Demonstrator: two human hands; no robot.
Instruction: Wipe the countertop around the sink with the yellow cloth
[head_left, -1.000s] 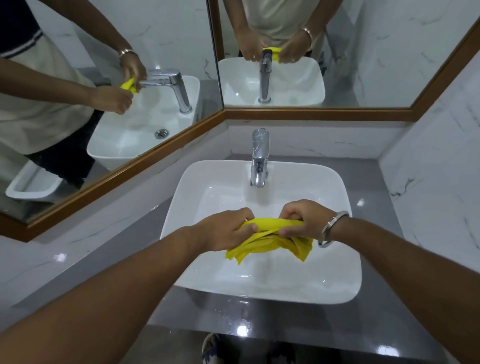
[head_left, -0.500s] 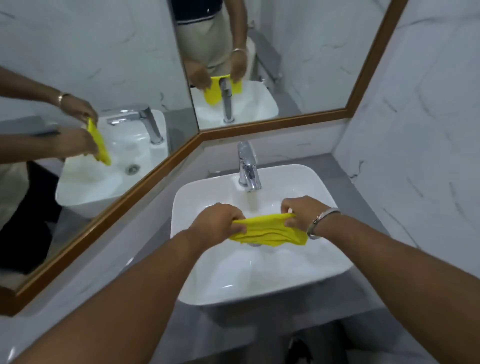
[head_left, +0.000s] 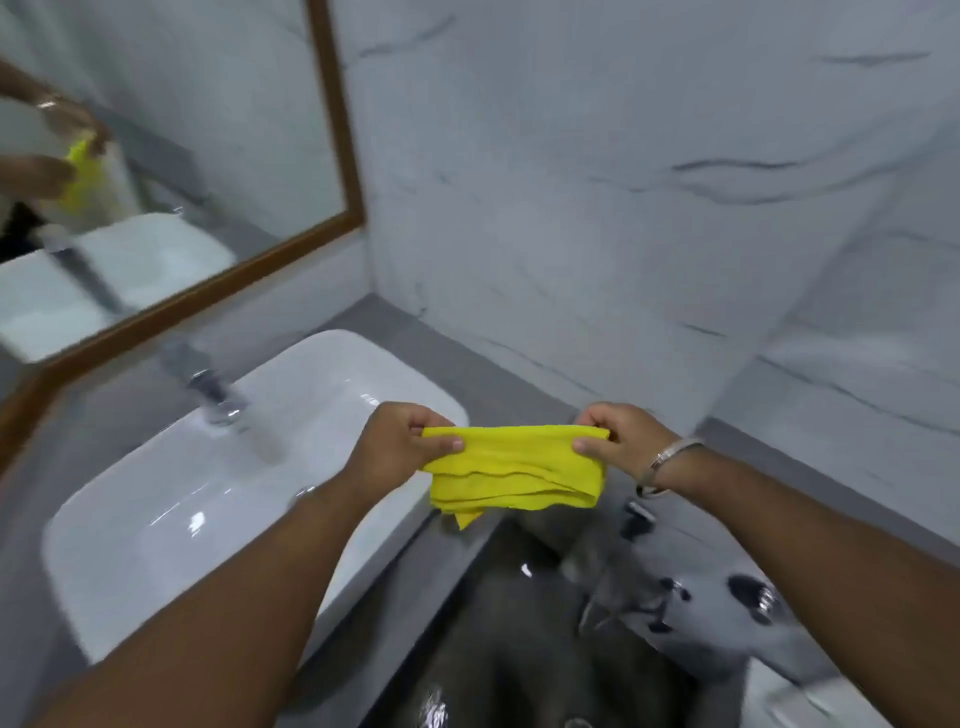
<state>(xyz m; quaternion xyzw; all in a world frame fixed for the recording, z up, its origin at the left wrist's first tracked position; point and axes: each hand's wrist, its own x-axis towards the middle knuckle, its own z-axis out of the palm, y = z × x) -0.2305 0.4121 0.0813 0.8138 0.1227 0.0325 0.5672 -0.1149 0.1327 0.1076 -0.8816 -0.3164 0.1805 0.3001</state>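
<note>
The yellow cloth (head_left: 514, 467) hangs folded in several layers between my two hands, stretched out flat in the air. My left hand (head_left: 402, 441) pinches its left top corner and my right hand (head_left: 621, 436) pinches its right top corner; a metal bangle circles the right wrist. The cloth is past the right front corner of the white sink (head_left: 208, 493), over the edge of the grey countertop (head_left: 498, 384). A chrome tap (head_left: 210, 389) stands at the sink's back edge, blurred by motion.
A wood-framed mirror (head_left: 343, 156) on the left shows the hands and cloth reflected. White marble-look wall tiles (head_left: 623, 208) rise behind the counter. Below right lie a dark wet floor (head_left: 519, 649) and a grey marbled surface (head_left: 701, 597) with dark spots.
The view has swung right, so the sink now sits at the left. Both hands have carried the cloth from over the basin to beyond its right corner and pulled it wider apart.
</note>
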